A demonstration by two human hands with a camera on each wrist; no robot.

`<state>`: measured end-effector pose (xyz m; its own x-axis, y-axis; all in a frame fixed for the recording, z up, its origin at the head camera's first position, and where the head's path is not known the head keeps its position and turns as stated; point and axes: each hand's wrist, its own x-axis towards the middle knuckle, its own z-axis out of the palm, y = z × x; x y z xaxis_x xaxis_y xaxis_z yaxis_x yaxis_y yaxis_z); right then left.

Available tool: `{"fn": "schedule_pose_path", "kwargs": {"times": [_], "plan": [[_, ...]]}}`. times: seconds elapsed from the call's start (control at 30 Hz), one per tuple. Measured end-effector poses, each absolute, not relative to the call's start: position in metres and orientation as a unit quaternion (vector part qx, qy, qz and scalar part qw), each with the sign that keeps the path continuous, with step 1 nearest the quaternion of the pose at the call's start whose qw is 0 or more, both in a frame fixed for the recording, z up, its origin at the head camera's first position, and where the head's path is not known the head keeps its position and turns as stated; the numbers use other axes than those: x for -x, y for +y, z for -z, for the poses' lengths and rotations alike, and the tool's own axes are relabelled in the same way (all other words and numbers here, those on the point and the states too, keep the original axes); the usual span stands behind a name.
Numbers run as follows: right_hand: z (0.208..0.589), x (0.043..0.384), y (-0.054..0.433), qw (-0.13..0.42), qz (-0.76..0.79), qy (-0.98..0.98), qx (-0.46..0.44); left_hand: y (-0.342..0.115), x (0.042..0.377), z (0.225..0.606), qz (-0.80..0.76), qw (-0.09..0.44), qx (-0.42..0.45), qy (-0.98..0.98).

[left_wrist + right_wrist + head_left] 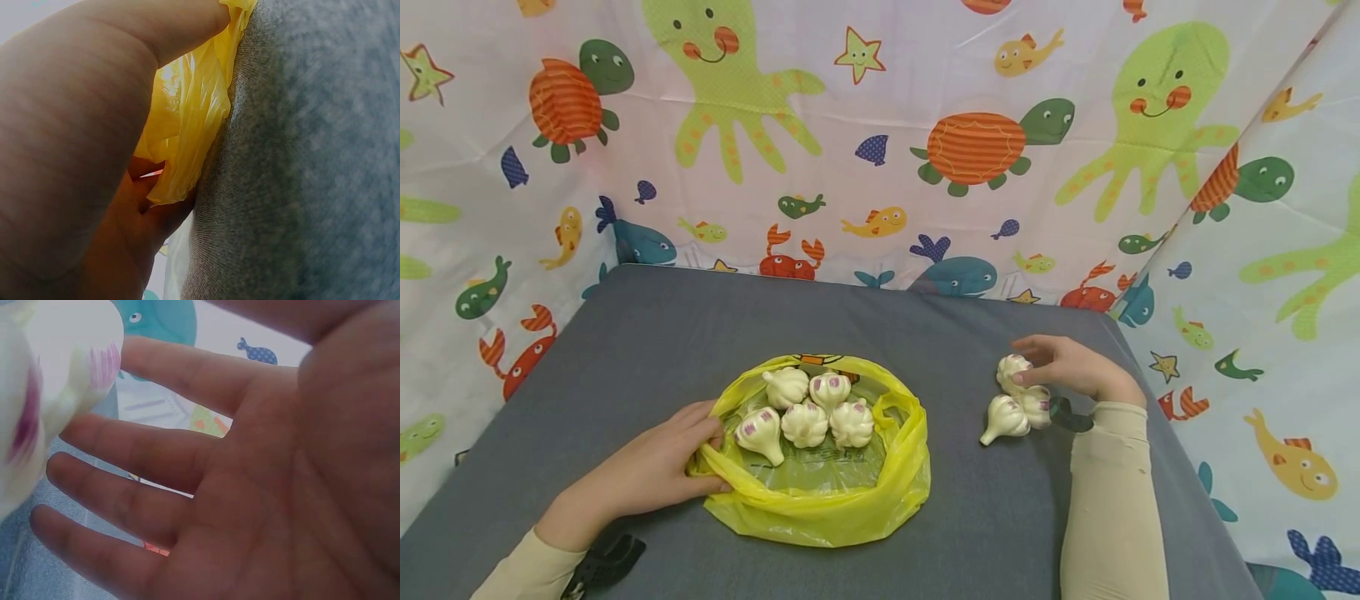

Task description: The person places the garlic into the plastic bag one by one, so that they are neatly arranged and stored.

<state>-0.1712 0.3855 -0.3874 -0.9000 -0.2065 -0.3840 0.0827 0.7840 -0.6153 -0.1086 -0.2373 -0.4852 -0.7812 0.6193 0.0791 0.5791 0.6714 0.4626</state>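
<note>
A yellow plastic bag [835, 517] stands with its mouth spread wide on the grey cloth. Inside it lie several white garlic bulbs [805, 424] with purple streaks. My left hand [655, 462] grips the bag's left rim, thumb at the front and fingers on the far side; the left wrist view has the crumpled yellow film [187, 112] between them. To the right of the bag, three more garlic bulbs [1006, 419] sit close together. My right hand [1067, 367] reaches over this group, thumb and fingers spread about the farthest bulb [1012, 369]. In the right wrist view its fingers are nearly straight, fingertips at a bulb [81, 362].
The grey cloth [970, 500] covers the table under the bag and bulbs. White curtains [880, 100] printed with sea animals hang behind the table and along both sides. A dark strap [606, 562] is at the left wrist.
</note>
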Motion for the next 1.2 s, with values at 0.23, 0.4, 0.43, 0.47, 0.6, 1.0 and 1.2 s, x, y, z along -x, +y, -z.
{"fn": "schedule_pose_path", "kwargs": {"times": [0.23, 0.4, 0.43, 0.47, 0.6, 1.0, 1.2], "plan": [[0.3902, 0.1733, 0.3854, 0.227, 0.317, 0.920, 0.031, -0.2371, 0.1080, 0.4831, -0.240, 0.049, -0.327, 0.913], [0.3930, 0.1747, 0.3861, 0.232, 0.308, 0.922, 0.026, -0.2377, 0.1087, 0.4849, -0.237, 0.045, -0.327, 0.914], [0.3936, 0.1751, 0.3861, 0.232, 0.306, 0.923, 0.025, -0.2378, 0.1090, 0.4855, -0.237, 0.044, -0.327, 0.914], [0.3943, 0.1754, 0.3858, 0.233, 0.305, 0.923, 0.024, -0.2378, 0.1093, 0.4860, -0.237, 0.042, -0.329, 0.913], [0.3951, 0.1767, 0.3839, 0.234, 0.299, 0.925, 0.020, -0.2382, 0.1099, 0.4869, -0.235, 0.035, -0.332, 0.913], [0.3951, 0.1745, 0.3824, 0.233, 0.282, 0.931, 0.008, -0.2375, 0.1087, 0.4843, -0.236, 0.045, -0.329, 0.913], [0.3943, 0.1751, 0.3817, 0.230, 0.277, 0.933, 0.010, -0.2376, 0.1090, 0.4843, -0.237, 0.049, -0.327, 0.914]]}}
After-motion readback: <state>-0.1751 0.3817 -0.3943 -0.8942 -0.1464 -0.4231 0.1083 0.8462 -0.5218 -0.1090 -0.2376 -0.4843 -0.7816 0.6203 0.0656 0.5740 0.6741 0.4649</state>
